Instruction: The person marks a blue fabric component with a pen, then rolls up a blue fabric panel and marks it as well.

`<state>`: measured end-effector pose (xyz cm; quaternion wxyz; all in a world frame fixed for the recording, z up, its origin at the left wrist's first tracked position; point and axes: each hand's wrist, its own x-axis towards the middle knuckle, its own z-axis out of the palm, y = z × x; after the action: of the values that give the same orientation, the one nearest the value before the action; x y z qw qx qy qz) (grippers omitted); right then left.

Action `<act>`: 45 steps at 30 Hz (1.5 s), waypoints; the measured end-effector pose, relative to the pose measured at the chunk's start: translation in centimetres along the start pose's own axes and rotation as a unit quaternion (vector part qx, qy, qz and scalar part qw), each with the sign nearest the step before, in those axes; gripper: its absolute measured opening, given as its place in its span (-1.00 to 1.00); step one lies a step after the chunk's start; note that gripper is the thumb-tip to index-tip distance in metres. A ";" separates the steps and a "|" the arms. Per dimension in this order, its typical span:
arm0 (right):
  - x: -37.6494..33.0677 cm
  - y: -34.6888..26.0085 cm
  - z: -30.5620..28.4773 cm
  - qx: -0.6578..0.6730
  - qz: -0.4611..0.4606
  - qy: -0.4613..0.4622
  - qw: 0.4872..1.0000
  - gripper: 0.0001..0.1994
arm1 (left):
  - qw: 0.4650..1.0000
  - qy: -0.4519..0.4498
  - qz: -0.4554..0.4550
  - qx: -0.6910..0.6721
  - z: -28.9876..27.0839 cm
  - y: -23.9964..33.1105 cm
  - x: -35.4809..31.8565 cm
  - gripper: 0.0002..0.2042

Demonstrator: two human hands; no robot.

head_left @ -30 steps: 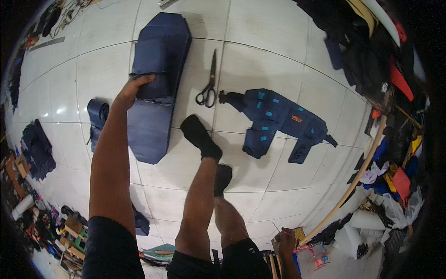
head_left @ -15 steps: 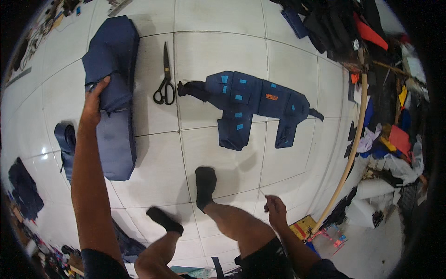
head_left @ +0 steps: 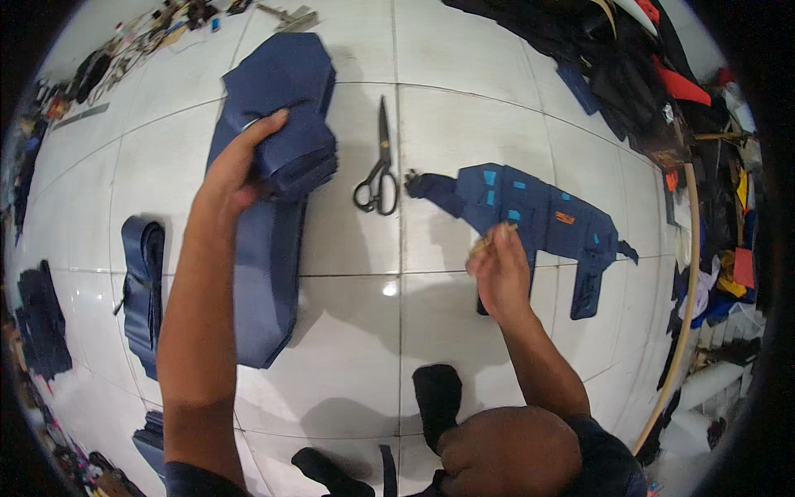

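Observation:
My left hand [head_left: 236, 166] is closed round the edge of a folded bundle of navy fabric pieces [head_left: 302, 161], thumb on top. Beneath that bundle lies a long stack of navy cut panels [head_left: 265, 306] on the floor. Fingers pinched together, my right hand [head_left: 503, 273] hovers over a flat navy sewn piece [head_left: 542, 207] with light-blue patches and an orange mark. A small pale tip shows at its fingertips, too small to name. Black-handled scissors [head_left: 384, 166] rest on the tiles between the stack and the sewn piece.
A rolled navy strip [head_left: 142, 273] lies left of my left forearm, with dark cloth [head_left: 41, 323] farther left. Along the right runs a wooden pole [head_left: 683, 331], with heaped cloth [head_left: 733, 265] beyond. Dark fabric [head_left: 629, 74] is piled at the far right. My feet are near the lower edge.
My right hand has risen from the lower right to above the sewn piece. My left hand has lifted and folded the upper fabric bundle. The whole view has shifted, moving things rightward and down.

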<state>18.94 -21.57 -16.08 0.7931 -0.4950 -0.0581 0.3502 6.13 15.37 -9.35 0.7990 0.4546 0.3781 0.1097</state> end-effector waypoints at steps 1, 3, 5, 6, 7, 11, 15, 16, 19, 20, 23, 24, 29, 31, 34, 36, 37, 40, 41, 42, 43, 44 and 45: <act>0.7 1.1 1.3 0.003 0.022 -0.008 1.000 -0.70 | 1.000 -0.001 -0.003 -0.025 -1.2 -0.7 -0.5 -0.20; 1.5 2.4 4.0 0.003 0.060 -0.025 0.998 -0.70 | 0.997 -0.008 -0.004 -0.078 -3.1 -1.9 -1.1 -0.26; 0.2 1.5 5.6 -0.002 0.059 -0.027 0.998 -0.71 | 0.995 0.053 -0.030 -0.084 -2.5 -4.8 -6.3 -0.18; -0.6 1.3 5.9 0.005 0.051 -0.035 0.998 -0.73 | 0.989 0.123 -0.043 -0.066 -3.3 -7.3 -8.2 -0.15; -1.1 1.0 5.3 0.013 0.039 -0.031 0.999 -0.75 | 0.991 0.096 -0.065 -0.064 0.2 -6.7 -14.0 -0.11; -2.8 3.9 7.8 0.015 0.022 -0.060 0.998 -0.82 | 0.978 -0.021 -0.132 -0.160 -3.5 -16.5 -26.2 -0.08; -2.9 7.2 10.9 -0.061 0.017 -0.133 0.989 -0.84 | 0.963 -0.079 -0.193 -0.171 -3.6 -25.9 -29.6 0.01; -2.8 8.1 12.9 -0.113 0.006 -0.152 0.982 -0.85 | 0.989 -0.030 -0.136 -0.054 -3.9 -27.6 -29.8 0.05; -3.0 9.8 16.3 -0.232 -0.070 -0.256 0.936 -0.82 | 0.985 -0.013 -0.073 0.158 -3.3 -29.4 -30.6 0.17; -3.4 9.9 18.0 -0.244 -0.046 -0.274 0.929 -0.83 | 0.973 -0.007 -0.082 0.215 -4.2 -30.4 -30.4 0.19; -2.5 10.5 19.2 -0.268 -0.022 -0.298 0.916 -0.83 | 0.958 0.019 -0.109 0.266 -3.9 -29.5 -30.7 0.21; -2.1 10.9 19.6 -0.271 -0.026 -0.301 0.914 -0.81 | 0.956 0.031 -0.116 0.268 -3.9 -28.5 -31.0 0.21; -1.1 13.1 21.1 -0.318 -0.065 -0.287 0.902 -0.82 | 0.957 0.049 -0.010 0.286 -4.3 -30.7 -32.2 0.15; -0.5 13.8 21.3 -0.341 -0.110 -0.300 0.884 -0.82 | 0.953 0.052 0.002 0.299 -3.7 -30.9 -32.0 0.13; 0.1 13.7 24.1 -0.432 -0.163 -0.328 0.824 -0.80 | 0.961 0.067 -0.018 0.267 -3.8 -31.0 -32.1 0.13; 0.3 13.5 25.6 -0.461 -0.188 -0.354 0.792 -0.80 | 0.960 0.065 -0.020 0.273 -3.9 -30.9 -32.2 0.13; 0.7 13.5 26.1 -0.466 -0.200 -0.367 0.780 -0.79 | 0.959 0.061 -0.020 0.276 -3.9 -30.8 -32.2 0.13; 1.6 13.8 27.5 -0.505 -0.208 -0.388 0.742 -0.80 | 0.963 0.059 -0.028 0.262 -3.8 -30.8 -32.2 0.13; 1.9 14.0 27.8 -0.522 -0.205 -0.392 0.729 -0.81 | 0.963 0.059 -0.028 0.262 -3.9 -31.0 -32.2 0.13; 2.2 14.0 28.1 -0.531 -0.206 -0.401 0.717 -0.81 | 0.962 0.060 -0.026 0.264 -3.9 -31.0 -32.2 0.13; 2.6 14.3 28.3 -0.540 -0.208 -0.409 0.705 -0.82 | 0.962 0.060 -0.025 0.266 -3.9 -30.9 -32.2 0.13; 2.9 14.5 28.4 -0.549 -0.209 -0.417 0.693 -0.83 | 0.960 0.058 -0.015 0.273 -3.9 -30.8 -32.1 0.14; 3.1 15.0 28.3 -0.544 -0.230 -0.421 0.688 -0.83 | 0.959 0.054 -0.008 0.278 -3.9 -30.9 -32.1 0.14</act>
<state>1.36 5.41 -15.00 0.3322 -0.6113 -0.6785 0.2356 -23.98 -16.17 -19.38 0.6206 0.6488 0.4400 0.0183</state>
